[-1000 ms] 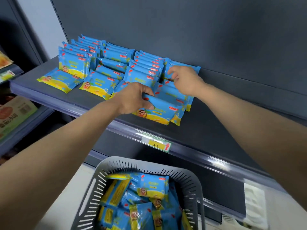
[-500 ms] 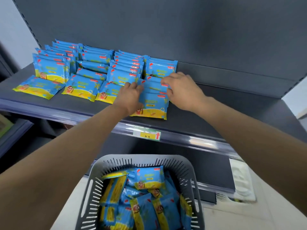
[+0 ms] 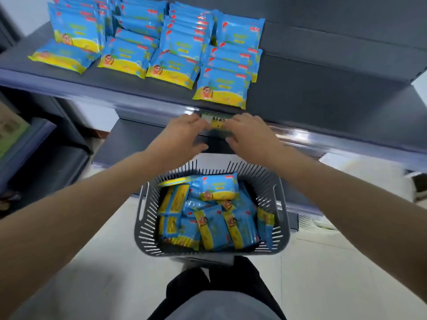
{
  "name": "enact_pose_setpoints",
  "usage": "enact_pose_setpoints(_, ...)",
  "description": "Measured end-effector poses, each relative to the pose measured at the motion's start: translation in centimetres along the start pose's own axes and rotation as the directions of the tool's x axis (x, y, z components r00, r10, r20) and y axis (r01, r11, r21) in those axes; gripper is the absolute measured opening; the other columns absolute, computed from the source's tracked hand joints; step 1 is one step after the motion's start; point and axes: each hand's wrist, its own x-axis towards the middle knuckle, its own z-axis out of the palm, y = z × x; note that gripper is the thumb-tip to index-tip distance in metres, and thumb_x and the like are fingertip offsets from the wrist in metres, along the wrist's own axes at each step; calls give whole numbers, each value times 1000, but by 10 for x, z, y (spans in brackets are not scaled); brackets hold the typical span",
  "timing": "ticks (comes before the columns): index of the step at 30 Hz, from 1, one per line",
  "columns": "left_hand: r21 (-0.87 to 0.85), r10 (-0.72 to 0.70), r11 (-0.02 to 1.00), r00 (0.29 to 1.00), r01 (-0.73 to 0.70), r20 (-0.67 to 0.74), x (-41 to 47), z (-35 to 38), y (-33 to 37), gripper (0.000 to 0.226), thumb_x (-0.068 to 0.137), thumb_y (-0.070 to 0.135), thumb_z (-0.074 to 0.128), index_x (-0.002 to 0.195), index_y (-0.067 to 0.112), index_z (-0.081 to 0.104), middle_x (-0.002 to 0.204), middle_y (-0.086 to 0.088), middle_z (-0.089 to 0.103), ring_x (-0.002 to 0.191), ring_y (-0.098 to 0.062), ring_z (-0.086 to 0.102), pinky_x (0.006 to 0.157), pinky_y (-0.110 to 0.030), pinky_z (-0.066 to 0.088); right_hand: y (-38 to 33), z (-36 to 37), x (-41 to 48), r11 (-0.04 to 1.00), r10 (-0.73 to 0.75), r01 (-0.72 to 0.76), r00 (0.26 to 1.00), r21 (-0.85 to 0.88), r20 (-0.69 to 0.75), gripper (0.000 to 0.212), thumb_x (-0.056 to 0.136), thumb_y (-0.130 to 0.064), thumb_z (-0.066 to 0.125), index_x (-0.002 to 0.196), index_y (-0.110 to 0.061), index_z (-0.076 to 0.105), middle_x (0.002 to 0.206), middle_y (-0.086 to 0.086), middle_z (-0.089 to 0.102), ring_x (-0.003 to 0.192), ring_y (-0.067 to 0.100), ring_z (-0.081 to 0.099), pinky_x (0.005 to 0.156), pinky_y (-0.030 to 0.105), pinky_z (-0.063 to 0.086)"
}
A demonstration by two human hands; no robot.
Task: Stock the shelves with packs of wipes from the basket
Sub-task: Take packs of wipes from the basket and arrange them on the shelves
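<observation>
Blue and yellow packs of wipes (image 3: 221,87) lie and lean in rows on the dark grey shelf (image 3: 312,95). A grey slotted basket (image 3: 143,218) stands on the floor below, holding several more packs (image 3: 217,188). My left hand (image 3: 184,137) and my right hand (image 3: 249,135) hover side by side in front of the shelf's front edge, above the basket. Both are empty, with fingers relaxed. Between them shows the yellow price label (image 3: 217,123) on the shelf rail.
The right half of the shelf is bare dark metal. A lower shelf (image 3: 147,139) sits under it. Another shelf unit with boxed goods (image 3: 11,130) stands at the left. My dark trousers (image 3: 219,294) are just behind the basket on the pale floor.
Both hands have let go of the packs on the shelf and drawn back and down to the shelf's front edge. The view has tilted down towards the basket.
</observation>
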Motion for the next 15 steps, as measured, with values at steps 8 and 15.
enact_pose_setpoints(8, -13, -127, 990, 932, 140, 338, -63, 97, -21, 42, 82, 21, 68, 121, 10, 57, 119, -10, 57, 111, -28, 52, 97, -35, 39, -8, 107, -38, 998, 68, -53, 875, -46, 479, 33, 90, -21, 50, 122, -10, 51, 123, 15, 56, 113, 34, 51, 92, 40, 44)
enact_pose_setpoints(15, -13, -128, 986, 812, 164, 570, -72, 161, -13, 53, 84, 22, 66, 133, 14, 47, 133, -7, 48, 121, -26, 46, 100, -36, 38, 3, 166, -67, 981, 190, -100, 653, -164, 733, 42, 86, -16, 59, 127, -11, 47, 120, 12, 56, 105, 32, 53, 81, 36, 45)
